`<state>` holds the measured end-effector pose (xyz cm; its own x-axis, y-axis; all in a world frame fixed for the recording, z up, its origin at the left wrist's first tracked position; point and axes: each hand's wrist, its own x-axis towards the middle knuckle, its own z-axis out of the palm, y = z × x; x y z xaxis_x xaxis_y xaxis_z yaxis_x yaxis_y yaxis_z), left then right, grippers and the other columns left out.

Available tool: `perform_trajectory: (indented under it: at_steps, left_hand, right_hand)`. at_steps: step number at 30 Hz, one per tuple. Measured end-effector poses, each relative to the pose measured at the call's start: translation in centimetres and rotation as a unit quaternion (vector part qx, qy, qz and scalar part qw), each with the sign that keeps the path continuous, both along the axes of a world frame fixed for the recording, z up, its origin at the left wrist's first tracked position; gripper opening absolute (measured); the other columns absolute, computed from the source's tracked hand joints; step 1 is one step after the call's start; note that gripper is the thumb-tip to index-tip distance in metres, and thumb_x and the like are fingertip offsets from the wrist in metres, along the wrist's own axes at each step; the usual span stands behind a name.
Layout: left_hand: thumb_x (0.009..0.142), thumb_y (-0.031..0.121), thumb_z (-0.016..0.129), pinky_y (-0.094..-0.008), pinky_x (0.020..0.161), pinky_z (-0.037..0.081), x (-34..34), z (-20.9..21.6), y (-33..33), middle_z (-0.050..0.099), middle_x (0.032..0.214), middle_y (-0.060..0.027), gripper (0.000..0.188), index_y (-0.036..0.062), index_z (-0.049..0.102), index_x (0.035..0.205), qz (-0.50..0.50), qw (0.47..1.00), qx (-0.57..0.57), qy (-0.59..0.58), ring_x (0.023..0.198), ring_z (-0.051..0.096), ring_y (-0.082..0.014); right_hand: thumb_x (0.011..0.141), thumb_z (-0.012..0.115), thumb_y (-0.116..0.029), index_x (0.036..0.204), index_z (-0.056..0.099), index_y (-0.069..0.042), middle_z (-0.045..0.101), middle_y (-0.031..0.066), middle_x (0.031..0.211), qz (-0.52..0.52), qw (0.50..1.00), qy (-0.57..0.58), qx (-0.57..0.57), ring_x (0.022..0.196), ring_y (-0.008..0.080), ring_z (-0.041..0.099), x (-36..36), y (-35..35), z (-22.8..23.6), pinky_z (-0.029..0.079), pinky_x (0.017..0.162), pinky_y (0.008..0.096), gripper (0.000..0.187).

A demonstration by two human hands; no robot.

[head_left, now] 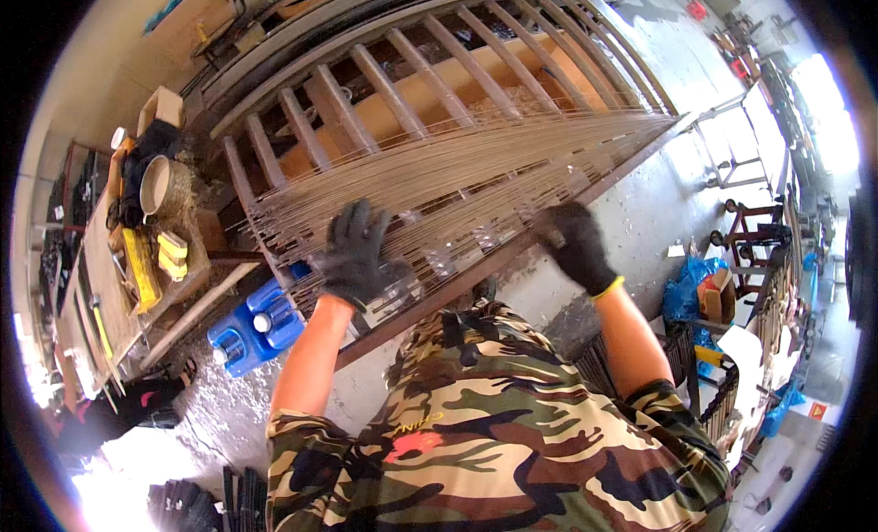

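Long thin rods [402, 180], brownish and metallic, lie in a wide layer across a slatted rack [389, 91] in front of me. Both hands wear dark gloves. My left hand [355, 257] is over the left part of the rods with its fingers stretched and spread; nothing shows in its grasp. Close to the rack's near edge rail [476, 274], my right hand [578, 244] hovers by the rods, farther right. Its fingers look bent but are smeared by motion, so whether they hold a rod cannot be made out.
At left, a workbench [101, 253] carries a round tin [165, 190], a yellow block [172, 256] and a hammer [101, 326]. Blue jugs [259, 323] stand on the floor beside the rack. A blue plastic bag [688, 287] and metal trestles [754, 235] are at right.
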<state>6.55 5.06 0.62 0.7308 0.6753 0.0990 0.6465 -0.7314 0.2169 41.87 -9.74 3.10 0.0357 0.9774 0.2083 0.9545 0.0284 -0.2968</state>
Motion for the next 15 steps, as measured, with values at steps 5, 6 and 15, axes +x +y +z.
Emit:
perform_trajectory:
  at_steps: [5,6,15]
  left_hand:
    - [0.072,0.047,0.062,-0.0567,0.110,0.015,1.4,-0.5,-2.9,0.029,0.145,-0.0226,0.075,0.0127,0.043,0.136,-0.090,0.995,-0.038,0.030,0.134,0.024,-0.0413]
    - [0.073,0.046,0.061,-0.0567,0.110,0.015,1.5,-0.6,-3.2,0.029,0.145,-0.0229,0.074,0.0130,0.043,0.137,-0.081,0.995,-0.047,0.030,0.135,0.024,-0.0415]
    - [0.073,0.036,0.062,-0.0572,0.110,0.017,1.9,1.6,-1.4,0.031,0.143,-0.0234,0.064,0.0109,0.048,0.131,-0.023,1.000,-0.012,-0.015,0.134,0.025,-0.0425]
  right_hand:
    - [0.073,0.067,-0.027,0.093,0.066,-0.011,0.064,0.0130,0.099,0.120,0.990,-0.001,-0.076,0.100,0.0340,0.056,-5.1,1.7,-1.5,0.040,0.094,0.0462,0.026]
    - [0.073,0.066,-0.028,0.093,0.065,-0.011,0.064,0.0140,0.098,0.126,0.988,0.011,-0.093,0.100,0.0342,0.056,-5.1,2.0,-1.8,0.040,0.093,0.0464,0.026]
    - [0.076,0.069,-0.037,0.107,0.062,-0.006,0.063,0.0159,0.107,0.064,0.994,0.031,-0.080,0.107,0.0353,0.055,-3.5,2.3,0.0,0.038,0.099,0.0464,0.045]
